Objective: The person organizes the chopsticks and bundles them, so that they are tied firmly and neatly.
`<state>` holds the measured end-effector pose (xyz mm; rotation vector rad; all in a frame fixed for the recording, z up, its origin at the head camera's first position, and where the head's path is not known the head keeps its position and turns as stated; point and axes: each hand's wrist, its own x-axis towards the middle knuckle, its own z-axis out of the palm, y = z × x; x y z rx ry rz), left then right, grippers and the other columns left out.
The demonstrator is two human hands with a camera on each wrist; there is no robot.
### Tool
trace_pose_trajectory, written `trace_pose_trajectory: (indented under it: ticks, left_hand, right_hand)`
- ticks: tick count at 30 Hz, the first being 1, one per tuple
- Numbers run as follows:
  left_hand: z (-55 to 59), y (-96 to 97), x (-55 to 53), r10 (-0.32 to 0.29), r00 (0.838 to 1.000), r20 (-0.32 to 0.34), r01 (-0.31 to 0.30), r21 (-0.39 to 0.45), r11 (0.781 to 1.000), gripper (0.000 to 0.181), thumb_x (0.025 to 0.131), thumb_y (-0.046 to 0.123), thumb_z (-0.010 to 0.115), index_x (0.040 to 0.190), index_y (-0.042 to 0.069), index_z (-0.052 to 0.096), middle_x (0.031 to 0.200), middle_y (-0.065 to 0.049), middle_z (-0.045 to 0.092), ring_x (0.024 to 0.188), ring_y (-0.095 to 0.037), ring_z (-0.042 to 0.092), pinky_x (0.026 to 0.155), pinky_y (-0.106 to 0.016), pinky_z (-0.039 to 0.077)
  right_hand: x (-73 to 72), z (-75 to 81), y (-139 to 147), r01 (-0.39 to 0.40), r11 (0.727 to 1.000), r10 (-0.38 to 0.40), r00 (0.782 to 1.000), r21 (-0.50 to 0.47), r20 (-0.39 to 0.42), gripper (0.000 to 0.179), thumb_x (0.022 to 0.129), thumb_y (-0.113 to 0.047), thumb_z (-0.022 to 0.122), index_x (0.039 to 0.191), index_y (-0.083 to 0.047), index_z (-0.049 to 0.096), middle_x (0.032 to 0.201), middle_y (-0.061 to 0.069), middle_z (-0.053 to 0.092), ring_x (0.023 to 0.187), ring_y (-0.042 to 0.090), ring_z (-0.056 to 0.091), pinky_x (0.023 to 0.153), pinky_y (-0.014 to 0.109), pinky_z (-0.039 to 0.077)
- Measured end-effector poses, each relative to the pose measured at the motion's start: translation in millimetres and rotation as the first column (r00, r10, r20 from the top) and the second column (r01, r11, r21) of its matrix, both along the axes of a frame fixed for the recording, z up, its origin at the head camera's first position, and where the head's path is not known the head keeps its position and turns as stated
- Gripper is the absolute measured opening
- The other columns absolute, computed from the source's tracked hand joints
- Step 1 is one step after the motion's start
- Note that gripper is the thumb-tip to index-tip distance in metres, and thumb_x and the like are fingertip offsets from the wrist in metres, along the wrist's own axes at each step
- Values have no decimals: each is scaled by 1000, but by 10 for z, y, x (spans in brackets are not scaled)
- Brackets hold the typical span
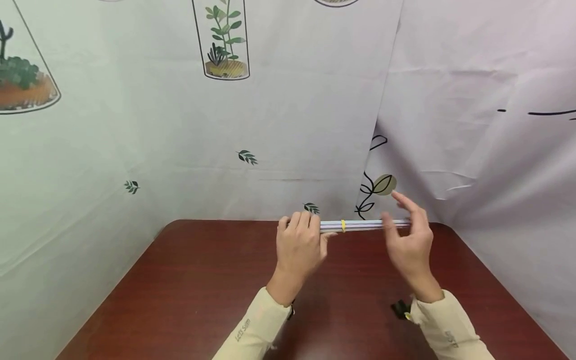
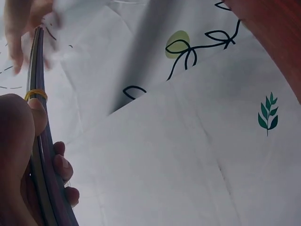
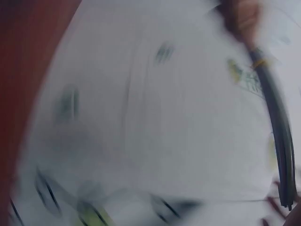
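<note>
A slim bundle of long, thin strips, pale with purplish lines, is held level above the far part of the table. Around its middle runs a yellow rubber band. My left hand grips the left part, fingers over the far side and thumb along the near side. In the left wrist view, the thumb presses close to the band. My right hand, blurred, is at the bundle's right end with fingers spread and thumb apart. Whether it touches the strips is unclear.
A dark red-brown table with rounded far corners lies below both hands. White cloth printed with plants and leaves hangs behind and along the sides. A small dark object shows by the right cuff.
</note>
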<state>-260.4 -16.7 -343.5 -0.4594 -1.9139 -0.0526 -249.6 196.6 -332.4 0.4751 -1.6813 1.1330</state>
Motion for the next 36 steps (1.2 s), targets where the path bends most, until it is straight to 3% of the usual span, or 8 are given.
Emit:
trace_pose_trajectory:
  ticks: [1,2,4,6,9,20,28,36]
  left_hand:
    - [4,-3,2,-1,1000,1,1,0,1000,42,91,53,56,77,12,57,77,-2,56,72,-19,53,76,-38,43]
    - [10,-5,8,-2,1000,0,2,-2,1000,43,91,54,56,78,12,57,77,-2,56,72,-19,53,76,-38,43]
    - [16,-7,14,-3,1000,1,3,-7,1000,44,91,54,55,79,12,59,79,-2,58,74,-19,54,77,-38,43]
    - [18,-9,19,-2,1000,7,2,-8,1000,44,91,54,54,81,12,60,81,-2,59,75,-19,54,77,-38,43]
    - [26,-4,22,-1,1000,18,1,-5,1000,42,91,53,56,82,12,60,82,-2,60,76,-19,55,78,-38,43]
    - [16,12,21,2,1000,25,-2,-11,1000,43,89,54,57,79,11,57,80,-3,58,73,-20,53,73,-36,42]
    - [-20,26,11,0,999,41,1,-21,1000,48,90,58,57,87,11,62,84,-3,60,78,-20,56,77,-36,45]
    - [-33,41,-19,19,1000,1,-19,-22,1000,42,93,50,56,78,11,54,77,-3,52,72,-21,51,74,-36,44]
  right_hand:
    - [-14,-7,6,148,976,-128,983,161,-130,36,97,-27,62,118,3,66,112,15,71,100,32,63,82,40,41]
    - [-24,-15,10,271,921,-204,948,281,-246,41,96,-32,62,118,3,67,113,17,70,101,36,61,80,45,39]
    - [-41,-25,-3,416,803,-237,880,426,-411,52,97,-46,55,114,1,69,110,16,70,96,41,61,74,56,36]
    - [-48,-61,-24,460,736,-237,862,496,-448,52,98,-46,53,115,1,68,106,15,70,93,40,62,74,57,37]
    - [-70,-101,-31,515,683,-258,834,519,-488,50,99,-46,51,112,0,68,102,14,69,87,41,60,73,57,38]
    - [-121,-70,-54,627,667,-311,725,403,-615,47,100,-44,48,94,-3,71,74,11,59,62,34,49,61,50,36]
    - [-140,-71,-56,646,660,-318,703,383,-636,49,99,-46,46,88,-3,68,71,10,57,59,32,48,59,48,34]
    - [-158,-95,-50,648,666,-322,696,370,-641,50,99,-47,45,87,-3,67,70,10,55,59,32,47,59,48,34]
